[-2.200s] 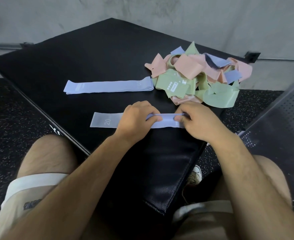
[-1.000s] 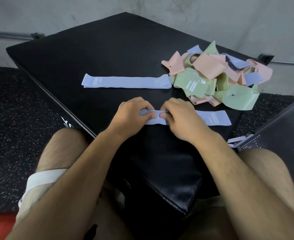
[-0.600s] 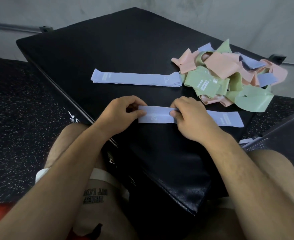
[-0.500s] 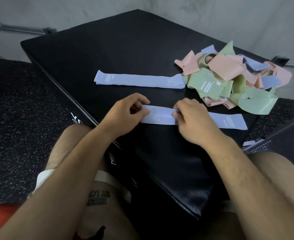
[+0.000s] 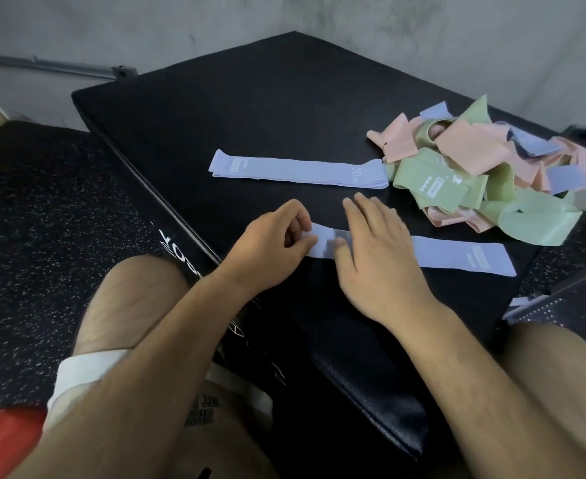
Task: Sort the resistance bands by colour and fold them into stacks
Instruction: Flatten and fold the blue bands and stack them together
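Where the person sits at its near corner, the black padded surface (image 5: pixel 284 98) fills most of the view, its far corner pointing at a grey wall, with speckled rubber floor (image 5: pixel 42 219) off to the left. On its right part lies a loose heap of bands (image 5: pixel 474 174), pink, green and lilac strips tangled together. Left of the heap, its right end just beside the green strips, the far lilac band (image 5: pixel 298 172) lies flat and straight, with "20" printed near that end. Closer to the person, the near lilac band (image 5: pixel 457 259) stretches flat along the surface, its right end lying bare near the surface's edge. The right hand (image 5: pixel 374 250) lies spread on this band, fingers straight, pressing it down. The left hand (image 5: pixel 270 243) sits just beside it, thumb and curled fingers pinching the band's left end. Both hands are close together, nearly touching.
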